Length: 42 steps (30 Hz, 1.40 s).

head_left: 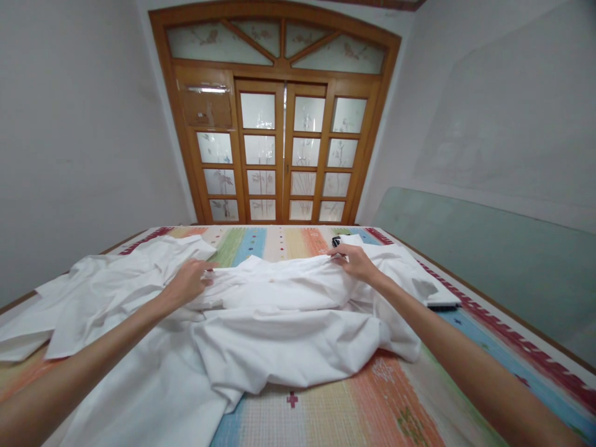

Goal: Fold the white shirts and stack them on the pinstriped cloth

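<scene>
The white cloth (pixel 293 347) lies across the middle of the striped cover (pixel 326 413), all bunched up in soft folds. White cloth also spreads out toward the cover's left edge and its right edge. I can't tell if it is all one piece.

The left hand (pixel 190 282) is on the cloth's far fold with its fingers bent. I can't tell if they are pinching it. The right hand (pixel 352 259) has its thumb and finger close together, and they seem to pinch the same fold.

To do this part well, both hands should hold that fold at the same height and pull gently apart, so it stays straight. Pulling harder on one side could make it crooked.

A small black-and-white thing (pixel 336 241) sits just past the right hand, near the cover's far edge. I can't read any words or labels.
</scene>
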Each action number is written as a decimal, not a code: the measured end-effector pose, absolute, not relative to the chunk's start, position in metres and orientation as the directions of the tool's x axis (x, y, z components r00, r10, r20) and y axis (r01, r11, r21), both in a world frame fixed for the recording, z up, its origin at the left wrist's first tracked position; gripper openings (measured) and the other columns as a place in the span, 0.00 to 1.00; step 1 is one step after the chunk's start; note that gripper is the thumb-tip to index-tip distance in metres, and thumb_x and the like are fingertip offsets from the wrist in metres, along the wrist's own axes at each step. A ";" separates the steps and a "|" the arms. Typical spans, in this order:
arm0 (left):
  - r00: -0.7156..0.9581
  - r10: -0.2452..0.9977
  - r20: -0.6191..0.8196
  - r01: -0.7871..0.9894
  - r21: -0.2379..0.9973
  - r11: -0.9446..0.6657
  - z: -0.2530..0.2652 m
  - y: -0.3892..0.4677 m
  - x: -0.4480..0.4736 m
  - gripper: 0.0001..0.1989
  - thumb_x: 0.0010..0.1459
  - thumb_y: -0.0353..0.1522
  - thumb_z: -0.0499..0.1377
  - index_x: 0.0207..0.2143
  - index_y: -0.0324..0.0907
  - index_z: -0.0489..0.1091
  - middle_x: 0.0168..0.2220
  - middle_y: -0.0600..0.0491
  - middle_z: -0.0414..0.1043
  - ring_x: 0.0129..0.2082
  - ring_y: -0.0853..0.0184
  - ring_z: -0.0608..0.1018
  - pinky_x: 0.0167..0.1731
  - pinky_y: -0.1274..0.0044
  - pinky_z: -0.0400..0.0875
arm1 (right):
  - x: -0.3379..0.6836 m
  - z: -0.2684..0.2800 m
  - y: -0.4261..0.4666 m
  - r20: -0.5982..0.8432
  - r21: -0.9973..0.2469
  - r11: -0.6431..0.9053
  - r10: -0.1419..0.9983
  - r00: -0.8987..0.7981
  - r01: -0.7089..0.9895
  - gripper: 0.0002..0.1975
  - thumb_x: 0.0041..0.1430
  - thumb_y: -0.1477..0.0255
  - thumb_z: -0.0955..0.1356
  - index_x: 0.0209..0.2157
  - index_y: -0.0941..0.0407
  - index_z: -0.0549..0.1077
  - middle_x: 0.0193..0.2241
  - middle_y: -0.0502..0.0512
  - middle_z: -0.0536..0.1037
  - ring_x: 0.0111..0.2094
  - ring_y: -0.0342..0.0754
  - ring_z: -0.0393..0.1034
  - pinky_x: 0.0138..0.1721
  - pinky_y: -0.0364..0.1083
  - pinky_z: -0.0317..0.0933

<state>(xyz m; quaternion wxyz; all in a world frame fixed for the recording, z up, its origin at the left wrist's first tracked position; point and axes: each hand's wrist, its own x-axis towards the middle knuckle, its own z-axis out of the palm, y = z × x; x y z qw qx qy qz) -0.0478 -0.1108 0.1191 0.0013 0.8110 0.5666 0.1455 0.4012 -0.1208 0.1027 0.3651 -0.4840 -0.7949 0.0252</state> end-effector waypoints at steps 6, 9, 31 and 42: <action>0.226 0.900 0.373 0.910 0.248 -0.332 0.135 -0.111 -0.055 0.18 0.49 0.39 0.56 0.39 0.42 0.78 0.37 0.46 0.80 0.38 0.56 0.76 0.43 0.70 0.68 | 0.409 0.110 -0.123 0.639 -0.367 0.472 0.754 -0.151 0.801 0.14 0.52 0.75 0.65 0.38 0.55 0.80 0.33 0.57 0.79 0.33 0.50 0.71 0.37 0.48 0.65; 0.266 0.889 0.374 0.889 0.261 -0.376 0.143 -0.111 -0.060 0.15 0.49 0.43 0.56 0.32 0.44 0.77 0.34 0.49 0.79 0.36 0.57 0.75 0.39 0.71 0.67 | 0.412 0.111 -0.121 0.627 -0.359 0.448 0.765 -0.144 0.819 0.17 0.51 0.77 0.65 0.40 0.55 0.80 0.34 0.57 0.79 0.33 0.49 0.70 0.39 0.47 0.64; 0.694 0.700 0.170 0.648 0.276 -0.710 0.107 -0.095 0.048 0.27 0.60 0.49 0.51 0.53 0.40 0.65 0.53 0.43 0.72 0.51 0.57 0.75 0.50 0.71 0.66 | 0.392 0.130 -0.136 0.502 -0.326 0.430 0.833 -0.231 0.842 0.03 0.48 0.76 0.61 0.26 0.54 0.64 0.28 0.53 0.70 0.32 0.48 0.64 0.35 0.45 0.57; 0.602 0.751 0.273 0.608 0.452 -0.652 0.097 -0.089 0.063 0.22 0.58 0.52 0.52 0.31 0.43 0.70 0.33 0.51 0.75 0.33 0.63 0.75 0.32 0.76 0.64 | 0.408 0.117 -0.144 0.531 -0.143 0.272 0.833 -0.158 0.952 0.05 0.47 0.79 0.63 0.25 0.55 0.65 0.28 0.55 0.69 0.32 0.50 0.63 0.37 0.47 0.57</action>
